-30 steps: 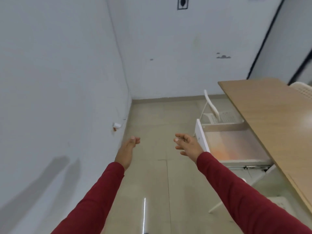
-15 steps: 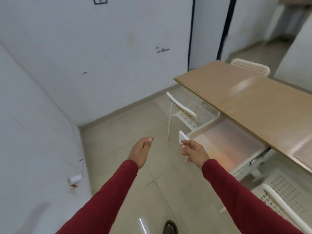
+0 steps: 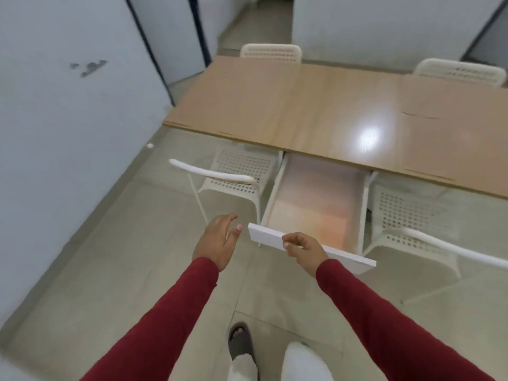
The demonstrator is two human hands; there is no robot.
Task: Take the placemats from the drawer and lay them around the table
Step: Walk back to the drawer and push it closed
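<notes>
White board forms the drawer point(image 3: 316, 204), which stands pulled out from under the near edge of the wooden surface point(image 3: 343, 111). Its front panel point(image 3: 346, 254) faces the person, and the right hand point(image 3: 303, 250) grips the panel's top edge, fingers point(image 3: 294, 239) curled over it with the thumb on the near face. Inside, the drawer floor looks pale with an orange-pink tint toward the front; whether that is a mat lying flat or only the bottom of the drawer cannot be told, since the view is soft there.

The left hand point(image 3: 217, 240) hangs in the air just left of the panel's corner, not touching it, with fingers loosely spread and holding nothing. Both arms wear dark red sleeves point(image 3: 165, 320).

Four white perforated chairs stand at the surface: one point(image 3: 236, 177) tucked in left of the drawer, one point(image 3: 412, 224) right of it, and two on the far side, one point(image 3: 270, 52) at the left and one point(image 3: 459, 71) at the right. A bright glare spot sits on the wood above the drawer. Below, on the tiled floor point(image 3: 110, 270), a grey sandal point(image 3: 240, 342) and pale trouser legs point(image 3: 302, 364) show.
</notes>
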